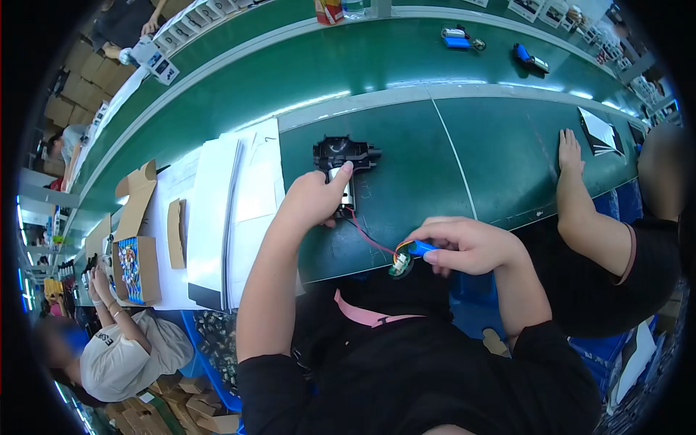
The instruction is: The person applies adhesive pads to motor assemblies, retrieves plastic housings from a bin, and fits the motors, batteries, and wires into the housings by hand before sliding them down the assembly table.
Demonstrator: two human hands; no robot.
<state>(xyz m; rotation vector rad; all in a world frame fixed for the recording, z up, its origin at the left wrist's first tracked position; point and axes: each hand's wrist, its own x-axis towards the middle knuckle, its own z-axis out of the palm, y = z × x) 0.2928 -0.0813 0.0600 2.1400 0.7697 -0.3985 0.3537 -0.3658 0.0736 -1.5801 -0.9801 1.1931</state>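
Observation:
My left hand [313, 200] is closed around a silver motor [346, 194] with a black plastic housing [341, 150] at its far end, just over the green bench. Red and black wires [368, 235] run from the motor toward my right hand [473, 245]. Between its thumb and fingers, that hand grips a blue cylindrical battery [420, 249]. Beside the battery, near the bench's front edge, hangs a small green circuit board [399, 265] with a white connector and thin coloured wires. My fingertips partly cover both the motor and the battery.
White sheets [254, 174] and an open carton [138, 268] of blue parts lie to the left. Two motor-and-battery assemblies [457, 40] [531, 59] rest on the far green surface. A co-worker's arm [580, 196] reaches onto the bench at right; another person [130, 355] sits at left.

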